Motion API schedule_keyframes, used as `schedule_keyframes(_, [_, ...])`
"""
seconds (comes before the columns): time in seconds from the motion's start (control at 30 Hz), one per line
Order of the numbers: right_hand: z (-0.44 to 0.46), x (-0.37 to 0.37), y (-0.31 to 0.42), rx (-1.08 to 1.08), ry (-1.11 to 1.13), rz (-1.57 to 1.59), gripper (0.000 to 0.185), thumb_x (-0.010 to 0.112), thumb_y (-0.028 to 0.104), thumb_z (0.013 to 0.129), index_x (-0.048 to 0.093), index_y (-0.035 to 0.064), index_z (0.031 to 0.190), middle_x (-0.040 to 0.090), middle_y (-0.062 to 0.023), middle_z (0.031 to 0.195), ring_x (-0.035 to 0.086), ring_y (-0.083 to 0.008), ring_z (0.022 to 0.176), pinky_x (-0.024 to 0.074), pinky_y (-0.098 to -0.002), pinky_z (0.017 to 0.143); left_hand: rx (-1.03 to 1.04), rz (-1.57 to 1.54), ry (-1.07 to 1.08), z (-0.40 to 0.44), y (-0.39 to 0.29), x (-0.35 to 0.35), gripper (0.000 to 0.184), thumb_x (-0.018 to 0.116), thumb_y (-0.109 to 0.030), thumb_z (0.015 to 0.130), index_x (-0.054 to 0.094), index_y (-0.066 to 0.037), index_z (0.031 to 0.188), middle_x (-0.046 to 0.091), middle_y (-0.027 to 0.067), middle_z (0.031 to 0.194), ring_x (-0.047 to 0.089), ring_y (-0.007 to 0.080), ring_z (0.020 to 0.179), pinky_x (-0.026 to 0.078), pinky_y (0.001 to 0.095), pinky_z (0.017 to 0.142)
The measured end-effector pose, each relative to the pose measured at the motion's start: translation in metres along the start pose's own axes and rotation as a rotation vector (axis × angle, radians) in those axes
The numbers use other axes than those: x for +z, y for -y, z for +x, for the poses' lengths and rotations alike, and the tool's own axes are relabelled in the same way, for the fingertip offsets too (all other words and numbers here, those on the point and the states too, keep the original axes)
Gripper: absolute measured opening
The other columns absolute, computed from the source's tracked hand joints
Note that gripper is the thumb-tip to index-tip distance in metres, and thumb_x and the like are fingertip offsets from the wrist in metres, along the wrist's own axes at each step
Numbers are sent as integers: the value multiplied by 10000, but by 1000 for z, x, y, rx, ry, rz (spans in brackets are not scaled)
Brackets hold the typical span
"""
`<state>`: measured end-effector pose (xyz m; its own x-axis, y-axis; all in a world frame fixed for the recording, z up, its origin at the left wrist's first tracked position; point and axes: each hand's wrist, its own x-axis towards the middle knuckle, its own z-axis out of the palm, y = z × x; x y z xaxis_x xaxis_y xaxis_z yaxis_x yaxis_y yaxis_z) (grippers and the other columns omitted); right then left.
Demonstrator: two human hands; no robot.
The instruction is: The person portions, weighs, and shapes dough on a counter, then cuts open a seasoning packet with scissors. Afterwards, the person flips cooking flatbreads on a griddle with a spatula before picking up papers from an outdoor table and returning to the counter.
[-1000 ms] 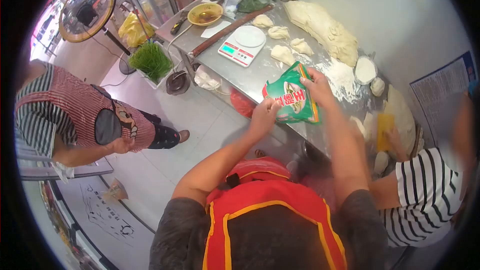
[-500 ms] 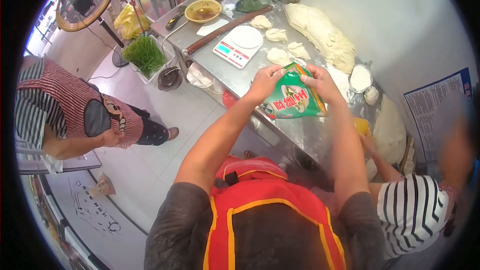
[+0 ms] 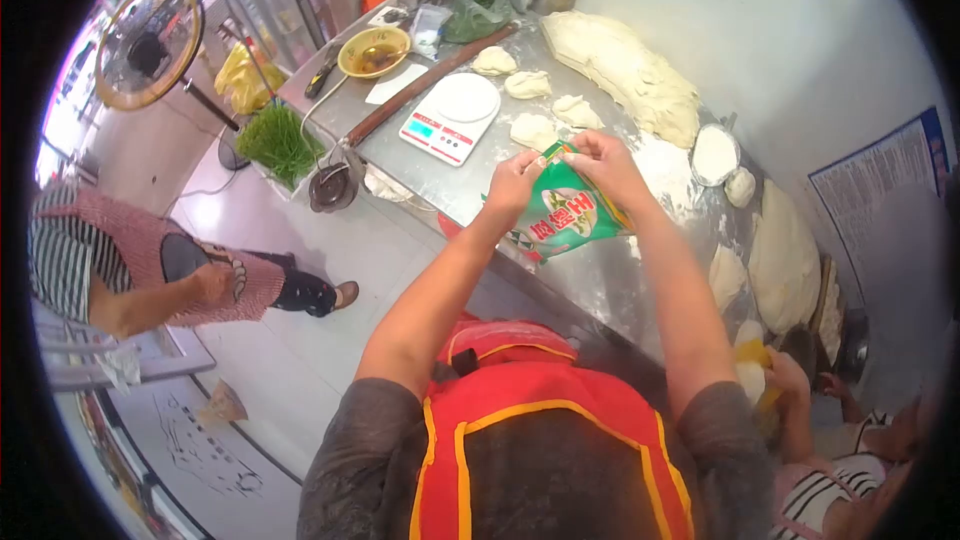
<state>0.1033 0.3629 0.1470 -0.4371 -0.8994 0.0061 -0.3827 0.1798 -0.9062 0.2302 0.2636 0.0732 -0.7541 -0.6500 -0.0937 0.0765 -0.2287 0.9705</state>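
A green packet with red lettering hangs over the table's front edge, its top corner between my two hands. My left hand pinches the left side of that top edge. Close beside it, my right hand has its fingers closed on the right side. Behind the packet lie several small dough pieces and a large slab of dough. To the left of them is a white scale with a lit display.
A long rolling pin, a yellow bowl and a metal bowl of flour are on the metal table. A person in a striped apron stands left; another person's hand holds something yellow at right.
My hands have come together at the packet's top edge; the left one moved up from its left side. The co-worker's hand at right has moved down with the yellow item.
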Motion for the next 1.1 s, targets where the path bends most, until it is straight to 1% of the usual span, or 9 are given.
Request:
schedule_keyframes(0.07, [1,13,0,-23,-144,-33,80,619,71,789,599,9,835,599,-30,711,534,-105,657,439,-274,607,17,12,56,5,5,-4,202,503,-135,884,612,19,957,617,61,857,562,122,765,450,260,693])
schedule_keyframes(0.2, [-17,43,7,-180,-383,-376,155,608,138,738,603,33,852,572,-164,751,567,-312,714,448,-369,654,270,92,235,6,-9,-20,212,523,-144,880,621,12,984,624,55,850,554,121,768,446,272,692])
schedule_keyframes(0.33, [-20,55,-12,-69,-484,-364,230,580,260,749,566,41,817,563,-155,746,540,-299,688,437,-382,645,455,427,442,23,-16,-43,218,519,-154,880,619,16,973,624,86,854,549,130,788,438,284,723])
schedule_keyframes(0.4, [-48,48,35,16,-378,-493,228,583,266,740,550,59,831,569,-186,799,561,-369,768,443,-431,689,329,317,374,8,-39,-33,211,513,-172,886,610,15,892,588,58,768,521,123,742,422,272,692])
schedule_keyframes(0.47, [-71,49,7,69,-428,-648,195,569,242,760,542,65,837,577,-173,793,559,-383,806,441,-455,693,183,266,376,10,-31,-33,203,527,-169,887,613,15,878,599,64,774,518,104,733,420,266,677])
schedule_keyframes(0.73, [-189,100,77,338,-949,-695,111,560,178,782,522,76,805,526,-119,709,527,-332,735,415,-428,678,786,345,741,-54,-63,8,150,532,-107,870,611,18,898,604,116,791,558,179,725,432,275,692])
schedule_keyframes(0.83, [-256,92,87,351,-1059,-737,134,578,192,776,524,71,797,523,-106,717,529,-304,752,411,-413,685,444,239,918,-101,-54,72,166,527,-123,875,614,15,906,600,109,778,556,166,735,434,278,698])
schedule_keyframes(1.0, [-360,79,99,459,-1148,-767,140,585,198,773,527,72,792,527,-105,720,535,-287,747,410,-404,684,160,293,1067,-183,-41,142,224,522,-209,895,600,-8,830,499,-21,681,457,72,615,386,226,568])
schedule_keyframes(1.1, [-434,63,92,486,-1216,-823,120,577,175,770,520,70,783,531,-110,724,532,-298,744,410,-412,667,-100,156,1192,-241,-31,191,237,508,-216,906,596,3,893,505,-18,706,469,66,620,398,224,556])
